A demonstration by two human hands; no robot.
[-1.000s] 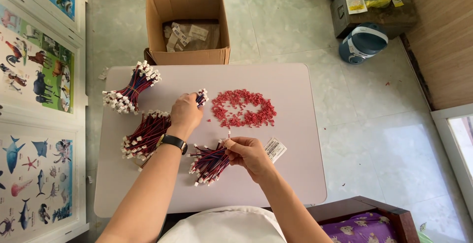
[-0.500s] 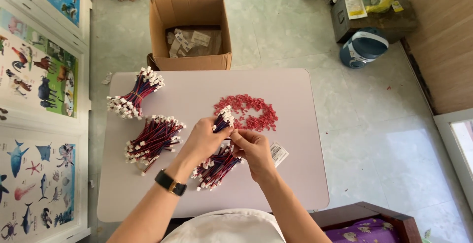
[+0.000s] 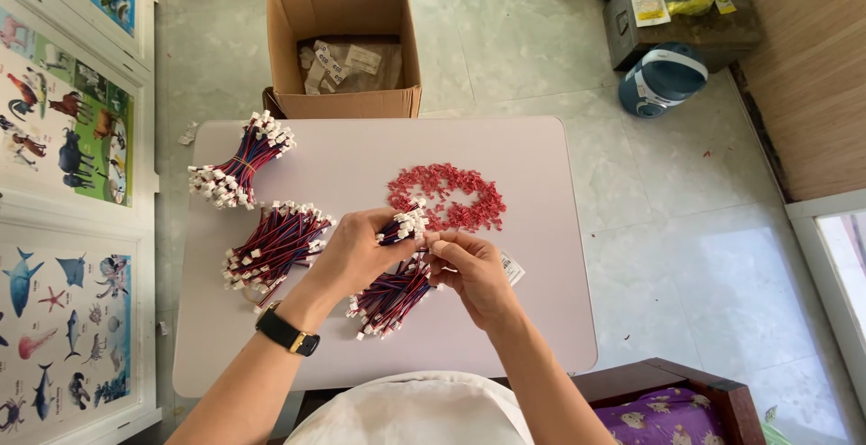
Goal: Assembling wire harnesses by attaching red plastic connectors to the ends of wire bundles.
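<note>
Left hand [image 3: 356,251] clutches a wire bundle [image 3: 404,226] at table [image 3: 541,319] centre; right hand [image 3: 469,269] pinches its white connector end. Brown cardboard box [image 3: 343,48] with white-labelled packets at twelve o'clock; small white label [image 3: 512,269] at three o'clock.

Red-blue wire bundle [image 3: 403,226], white-tipped, held

Matt smooth table [image 3: 541,319]; corrugated cardboard box [image 3: 347,102]; glossy stone-look floor [image 3: 686,247].

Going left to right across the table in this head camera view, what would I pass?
Tied wire bundle → loose wire bundle → left hand holding a few wires → right hand → white tag.
</note>
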